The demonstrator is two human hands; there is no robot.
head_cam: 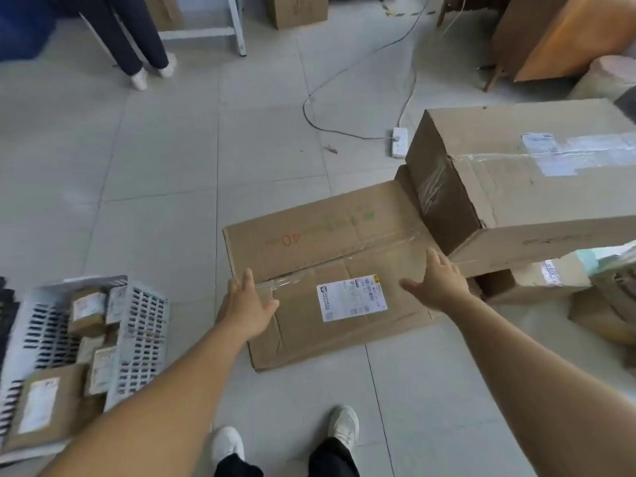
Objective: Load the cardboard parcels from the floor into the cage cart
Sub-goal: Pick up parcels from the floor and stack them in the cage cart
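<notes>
A wide, flat cardboard parcel (330, 256) lies on the tiled floor in front of my feet, taped along its middle seam, with a white shipping label and a red "40" on top. My left hand (246, 306) reaches over its left edge with fingers spread and straight. My right hand (435, 282) hovers over its right edge, fingers also spread; neither hand grips it. A larger taped parcel (523, 180) sits to the right, resting on other boxes (537, 278).
A grey perforated plastic crate (137, 325) with several small parcels stands at the lower left. A white power strip (400, 142) and its cables lie on the floor beyond. Another person's legs (137, 39) stand at the top left. More cardboard is stacked at the top right.
</notes>
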